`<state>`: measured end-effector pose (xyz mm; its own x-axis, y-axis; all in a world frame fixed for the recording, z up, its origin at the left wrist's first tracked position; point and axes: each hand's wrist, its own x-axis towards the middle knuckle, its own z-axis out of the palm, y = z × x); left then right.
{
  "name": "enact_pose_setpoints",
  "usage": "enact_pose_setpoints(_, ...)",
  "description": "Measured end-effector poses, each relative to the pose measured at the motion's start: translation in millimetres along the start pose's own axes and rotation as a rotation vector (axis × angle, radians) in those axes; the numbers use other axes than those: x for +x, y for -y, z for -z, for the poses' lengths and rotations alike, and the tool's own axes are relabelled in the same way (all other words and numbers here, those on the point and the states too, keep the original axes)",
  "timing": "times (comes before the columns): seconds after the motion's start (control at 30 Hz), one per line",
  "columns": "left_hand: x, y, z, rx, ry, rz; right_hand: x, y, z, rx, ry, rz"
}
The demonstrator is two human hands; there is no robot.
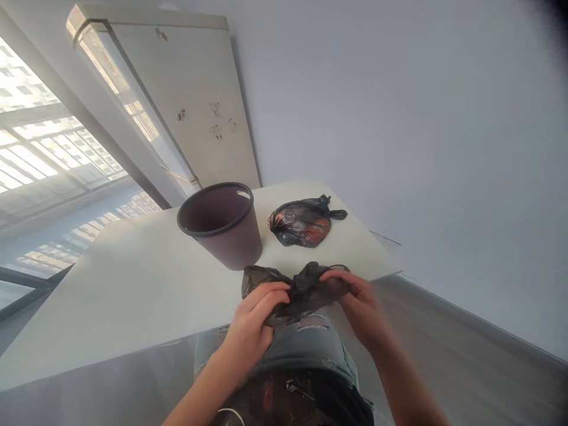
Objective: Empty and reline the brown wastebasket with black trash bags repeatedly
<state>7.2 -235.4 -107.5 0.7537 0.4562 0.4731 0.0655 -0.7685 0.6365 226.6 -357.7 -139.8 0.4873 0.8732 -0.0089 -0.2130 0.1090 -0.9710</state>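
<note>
Both my hands hold a crumpled thin black plastic bag (296, 291) just above the near edge of a white table (133, 284). My left hand (251, 325) pinches its left side with the fingers curled in. My right hand (358, 305) grips its right side between thumb and fingers. Beyond the bag stands an empty dark brown bin (222, 228), tilted in this view. To the right of the bin lies a tied black bag (304, 222) with something orange-red showing through it.
A beige refrigerator (195, 106) stands against the wall behind the table. A large window (39, 160) fills the left side. Grey wood floor (465, 355) runs along the right. My lap in torn jeans is below the hands.
</note>
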Motion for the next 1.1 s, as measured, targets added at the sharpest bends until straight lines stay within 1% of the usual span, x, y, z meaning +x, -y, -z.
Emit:
enact_pose_setpoints(0.07, -5.5, 1.5, 4.0, -0.021, 0.007, 0.06, 0.6, 4.6, -1.0, 0.137, -0.077, 0.05)
enact_pose_setpoints(0.13, -11.2, 1.1, 9.8, -0.075, -0.004, 0.189, 0.2, 11.6, 0.4, 0.254, -0.094, 0.065)
enact_pose_setpoints(0.2, -17.0, 0.6, 15.9, -0.187, -0.043, 0.293, -0.3, 16.4, 0.5, 0.276, -0.145, 0.087)
enact_pose_setpoints(0.27, -21.9, 2.9, 20.5, -0.295, -0.127, 0.335, -0.9, 16.9, -1.7, 0.239, -0.239, 0.122)
enact_pose_setpoints(0.3, -23.6, 5.7, 22.0, -0.306, -0.191, 0.366, -1.1, 15.9, -2.8, 0.213, -0.277, 0.144)
enact_pose_setpoints(0.37, -25.2, 15.3, 24.0, -0.203, -0.324, 0.456, -1.6, 13.5, -2.0, 0.147, -0.303, 0.188)
enact_pose_setpoints(0.43, -25.0, 28.6, 26.6, -0.009, -0.394, 0.54, -1.6, 14.3, 7.0, -0.012, -0.292, 0.247)
enact_pose_setpoints(0.47, -24.8, 36.0, 29.0, 0.076, -0.402, 0.56, -1.0, 16.9, 15.6, -0.144, -0.263, 0.259)
enact_pose_setpoints(0.5, -24.7, 43.2, 32.4, 0.137, -0.391, 0.564, 0.1, 21.2, 26.9, -0.295, -0.21, 0.252)
enact_pose_setpoints(0.57, -25.4, 55.9, 42.6, 0.195, -0.348, 0.571, 4.3, 33.8, 55.8, -0.597, -0.044, 0.197)
enact_pose_setpoints(0.6, -26.0, 60.8, 48.8, 0.211, -0.326, 0.581, 7.1, 41.1, 71.9, -0.708, 0.045, 0.168)
enact_pose_setpoints(0.63, -26.6, 64.3, 55.3, 0.23, -0.305, 0.591, 10.0, 48.2, 87.7, -0.798, 0.095, 0.16)
enact_pose_setpoints(0.7, -27.2, 66.4, 66.2, 0.285, -0.293, 0.598, 13.7, 60.5, 114.4, -0.973, 0.113, 0.143)
enact_pose_setpoints(0.73, -26.9, 64.7, 69.6, 0.313, -0.315, 0.585, 13.2, 65.3, 123.1, -1.069, 0.093, 0.158)
enact_pose_setpoints(0.77, -26.2, 61.3, 71.2, 0.333, -0.351, 0.559, 10.3, 69.1, 127.4, -1.166, 0.06, 0.195)
enact_pose_setpoints(0.8, -25.1, 56.1, 70.9, 0.336, -0.396, 0.528, 4.5, 72.1, 126.6, -1.255, 0.012, 0.268)
enact_pose_setpoints(0.83, -23.4, 49.5, 68.9, 0.322, -0.434, 0.502, -4.1, 74.3, 120.4, -1.322, -0.068, 0.371)
enact_pose_setpoints(0.87, -21.1, 41.6, 65.5, 0.296, -0.46, 0.486, -15.2, 75.6, 108.6, -1.352, -0.173, 0.5)
enact_pose_setpoints(0.9, -18.4, 32.8, 61.1, 0.261, -0.47, 0.479, -27.7, 75.7, 91.8, -1.34, -0.285, 0.623)
enact_pose_setpoints(0.93, -15.3, 23.2, 56.1, 0.222, -0.467, 0.475, -40.0, 74.4, 70.7, -1.271, -0.412, 0.722)
enact_pose_setpoints(0.97, -12.0, 13.4, 51.0, 0.185, -0.462, 0.462, -50.5, 71.4, 46.7, -1.158, -0.44, 0.807)
enact_pose_setpoints(1.0, -9.0, 3.4, 46.1, 0.151, -0.458, 0.436, -57.3, 66.7, 21.3, -1.041, -0.34, 0.84)
enact_pose_setpoints(1.03, -6.6, -6.3, 41.4, 0.118, -0.46, 0.392, -59.2, 60.6, -4.0, -0.947, -0.159, 0.801)
enact_pose_setpoints(1.07, -5.5, -15.4, 37.2, 0.083, -0.456, 0.33, -56.0, 53.6, -27.6, -0.888, 0.026, 0.704)
enact_pose_setpoints(1.1, -5.9, -23.4, 33.2, 0.046, -0.436, 0.25, -48.0, 46.3, -48.6, -0.848, 0.198, 0.559)
